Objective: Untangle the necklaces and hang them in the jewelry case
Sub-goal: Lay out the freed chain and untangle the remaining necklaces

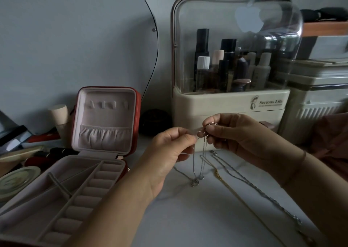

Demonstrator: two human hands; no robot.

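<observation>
Silver necklace [194,162] hangs from both hands, held up so its loops drop free. Left hand [169,148] and right hand [235,133] pinch its top, close together, maybe picking a knot. A gold necklace [228,187] lies on the surface [188,214] nearby. The jewelry case [105,118] stands open at the left.

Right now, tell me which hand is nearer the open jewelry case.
Left. The left hand sits just right of the jewelry case, near its raised lid; the right hand is farther right, beyond the silver necklace both pinch.
</observation>
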